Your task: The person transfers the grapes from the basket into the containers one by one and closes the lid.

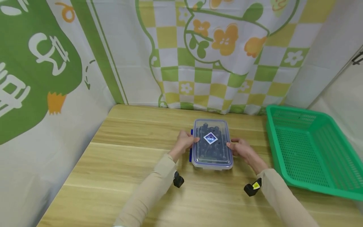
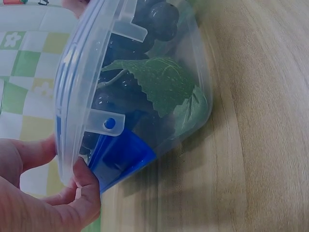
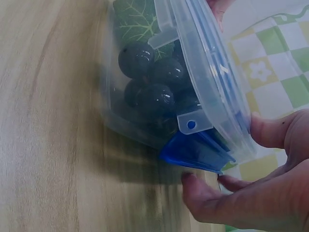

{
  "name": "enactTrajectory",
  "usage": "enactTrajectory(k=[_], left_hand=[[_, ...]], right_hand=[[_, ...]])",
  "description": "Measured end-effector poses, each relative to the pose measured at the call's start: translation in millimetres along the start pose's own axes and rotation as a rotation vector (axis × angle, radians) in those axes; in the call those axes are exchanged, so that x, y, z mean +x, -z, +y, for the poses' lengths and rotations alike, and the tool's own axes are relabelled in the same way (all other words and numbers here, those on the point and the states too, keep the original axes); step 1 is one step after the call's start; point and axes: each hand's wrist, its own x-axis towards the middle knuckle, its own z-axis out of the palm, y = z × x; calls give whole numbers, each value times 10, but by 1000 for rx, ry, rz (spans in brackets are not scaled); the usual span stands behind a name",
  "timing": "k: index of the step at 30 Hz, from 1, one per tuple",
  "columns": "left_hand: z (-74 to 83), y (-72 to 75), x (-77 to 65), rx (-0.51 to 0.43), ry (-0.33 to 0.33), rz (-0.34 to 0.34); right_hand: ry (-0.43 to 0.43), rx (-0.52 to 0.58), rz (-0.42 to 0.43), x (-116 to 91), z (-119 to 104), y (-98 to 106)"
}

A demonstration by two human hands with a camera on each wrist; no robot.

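A clear plastic food container (image 1: 213,159) with a blue-edged lid and a diamond-shaped label (image 1: 210,138) sits on the table. Dark grapes (image 3: 154,101) and a green leaf (image 2: 161,84) show through its walls. On the left side, my left hand (image 1: 185,141) pinches the lid's rim, thumb on top and fingers beneath, beside a blue latch (image 2: 123,154) that hangs outward. Opposite it, my right hand (image 1: 242,148) has its thumb on the lid's edge and its fingers under the rim, by another swung-out blue latch (image 3: 195,152).
A green plastic basket (image 1: 309,186) stands on the table to the right, close to my right forearm. Behind the wooden table (image 1: 127,176) hangs a patterned cloth (image 1: 170,37), with more cloth along the left side.
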Motion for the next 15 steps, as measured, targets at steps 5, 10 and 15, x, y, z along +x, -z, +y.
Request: enactTrajectory(k=[5,10,15], left_hand=[[-17,-27,32,20,44,-9],[-5,-21,53,3,32,7],[5,-1,24,9,47,12]], right_hand=[[-55,-17,-1,-5,8,5],[-32,-59,42,8,-39,-25],[-43,-177,131,-22,-69,-96]])
